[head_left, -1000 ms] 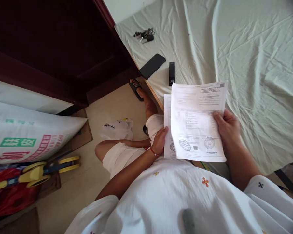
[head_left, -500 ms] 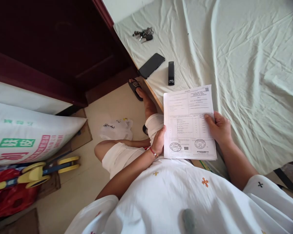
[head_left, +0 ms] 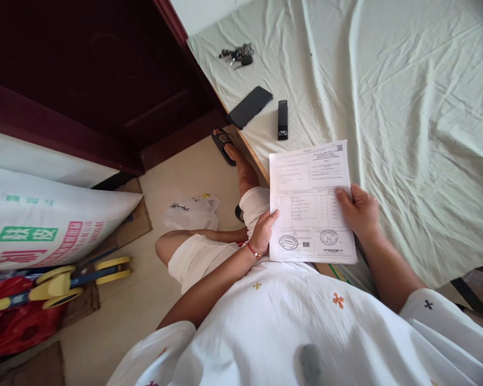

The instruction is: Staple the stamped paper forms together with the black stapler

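Observation:
A stack of printed papers (head_left: pixel 312 206) with two round stamps near its lower edge is held over my lap, face up. My left hand (head_left: pixel 263 230) grips the left edge, its thumb on the front and its fingers hidden behind. On the other side my right hand (head_left: pixel 360 210) pinches the right edge, thumb on top of the print and fingers underneath. Just beyond the papers, a small black stapler-like object (head_left: pixel 282 120) lies on the bed's pale sheet (head_left: pixel 390 107). A black phone (head_left: pixel 250 107) rests at the edge beside it.
Farther back on the sheet is a bunch of keys (head_left: pixel 238 55). A clear plastic bag (head_left: pixel 193 212) lies on the floor to the left. A large white printed sack (head_left: pixel 56 220) and a yellow-wheeled scooter-like thing (head_left: pixel 60 287) stand at the far left, below a dark red door (head_left: pixel 84 69).
My left thumb has come slightly farther over the front of the papers. The papers and my right hand have shifted very little.

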Demonstrator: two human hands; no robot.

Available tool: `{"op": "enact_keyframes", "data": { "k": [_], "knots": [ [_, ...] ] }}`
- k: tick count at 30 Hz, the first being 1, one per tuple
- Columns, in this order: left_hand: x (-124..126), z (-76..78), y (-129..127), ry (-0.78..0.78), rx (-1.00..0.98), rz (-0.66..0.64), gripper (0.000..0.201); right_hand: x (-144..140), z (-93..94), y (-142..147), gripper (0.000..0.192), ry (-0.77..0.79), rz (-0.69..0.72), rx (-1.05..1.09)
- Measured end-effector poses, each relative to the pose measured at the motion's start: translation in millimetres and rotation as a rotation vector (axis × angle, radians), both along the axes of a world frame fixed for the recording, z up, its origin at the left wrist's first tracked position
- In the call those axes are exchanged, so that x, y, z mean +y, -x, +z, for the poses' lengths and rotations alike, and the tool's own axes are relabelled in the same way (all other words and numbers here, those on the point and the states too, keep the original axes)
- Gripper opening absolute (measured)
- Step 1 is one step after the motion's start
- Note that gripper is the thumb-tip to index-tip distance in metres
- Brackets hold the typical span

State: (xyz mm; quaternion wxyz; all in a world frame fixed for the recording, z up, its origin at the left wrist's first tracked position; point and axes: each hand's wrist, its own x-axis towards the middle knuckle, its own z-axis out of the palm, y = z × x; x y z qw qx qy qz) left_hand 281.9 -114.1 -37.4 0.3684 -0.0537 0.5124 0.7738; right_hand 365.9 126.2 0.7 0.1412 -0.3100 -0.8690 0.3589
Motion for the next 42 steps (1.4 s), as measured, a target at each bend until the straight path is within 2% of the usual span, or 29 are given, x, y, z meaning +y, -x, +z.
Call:
{"op": "enact_keyframes", "data": {
  "k": [4, 7, 8, 11, 13, 17, 20, 26, 31, 36, 42],
  "knots": [
    [-1.0, -3.4, 0.7, 0.076, 0.059, 0.019, 0.049, 0.8, -3.2, 0.8, 0.040, -0.001, 0.029, 0.000],
    [-1.1, -3.3, 1.3, 0.100, 0.091, 0.010, 0.051, 1.2, -9.2, 1.3, 0.024, -0.024, 0.044, 0.013],
    [-0.9, -2.6, 1.3, 0.103, 0.096, 0.004, 0.051, 1.4, -11.6, 1.3, 0.027, -0.055, 0.045, 0.039],
    [-0.1, 0.0, 0.9, 0.093, 0.093, 0.002, 0.053, 2.6, -17.4, 1.0, 0.056, -0.200, 0.051, 0.166],
    [0.3, 1.5, 0.6, 0.076, 0.082, 0.001, 0.054, 3.7, -17.9, 0.8, 0.060, -0.314, 0.065, 0.214],
    [-0.1, 1.2, 0.4, 0.101, 0.082, 0.001, 0.053, 6.5, -15.2, 0.8, 0.030, -0.456, 0.177, 0.206],
    [-1.2, -1.1, 1.0, 0.130, 0.097, 0.004, 0.053, 8.6, -16.6, 0.8, 0.019, -0.443, 0.257, 0.185],
    [-1.6, -5.7, 2.9, 0.147, 0.108, -0.006, 0.054, 9.9, -23.7, 1.2, 0.023, -0.442, 0.294, 0.214],
    [0.0, -3.4, 2.7, 0.122, 0.078, 0.004, 0.054, 7.9, -27.0, 2.2, 0.027, -0.453, 0.358, 0.214],
    [1.2, 1.1, 1.6, 0.099, 0.063, 0.022, 0.052, 5.4, -26.7, 0.6, 0.029, -0.464, 0.356, 0.136],
    [0.6, -1.2, 2.1, 0.115, 0.082, 0.009, 0.053, 0.7, -21.1, 1.5, 0.029, -0.443, 0.322, 0.076]
  ]
}}
